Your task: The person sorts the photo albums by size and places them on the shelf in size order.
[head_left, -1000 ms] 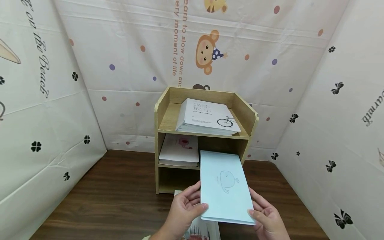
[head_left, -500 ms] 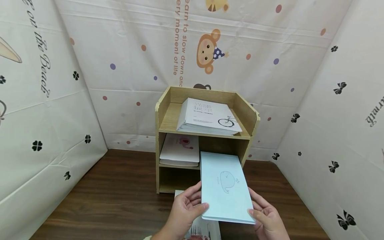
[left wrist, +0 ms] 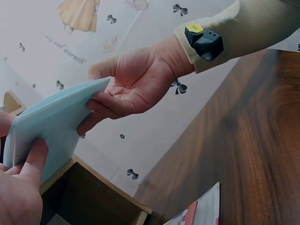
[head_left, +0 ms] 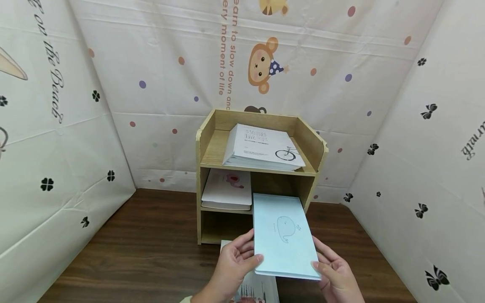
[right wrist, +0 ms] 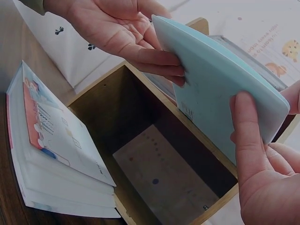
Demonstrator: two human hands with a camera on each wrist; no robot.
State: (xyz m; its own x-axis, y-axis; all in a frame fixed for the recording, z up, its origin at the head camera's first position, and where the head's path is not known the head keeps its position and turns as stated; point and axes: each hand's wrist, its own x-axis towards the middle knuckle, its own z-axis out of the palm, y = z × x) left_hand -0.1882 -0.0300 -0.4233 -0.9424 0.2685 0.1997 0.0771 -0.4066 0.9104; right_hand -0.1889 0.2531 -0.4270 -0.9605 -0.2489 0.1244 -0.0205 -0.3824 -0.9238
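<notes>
A light blue notebook [head_left: 286, 235] with a whale drawing on its cover is held in front of the shelf's middle level. My left hand [head_left: 234, 267] pinches its left edge, thumb on top and fingers beneath. My right hand [head_left: 336, 272] pinches its near right corner the same way. From below, the right wrist view shows the notebook's underside [right wrist: 211, 79] with the right hand's fingers [right wrist: 246, 126] against it. On the middle shelf, left of the notebook, lies a white notebook [head_left: 227, 187] with a pink elephant. The far end of the blue notebook overlaps the shelf opening.
The wooden shelf [head_left: 198, 189] has three levels and stands on a dark wood table [head_left: 132, 248]. A thick white book [head_left: 263, 145] with a bicycle picture lies on top. Another thick book [right wrist: 61, 145] lies on the table before the bottom level, partly under the hands.
The blue notebook's far edge has dropped slightly and its near edge has risen a little, so its slant has changed a bit. Both hands keep their hold.
</notes>
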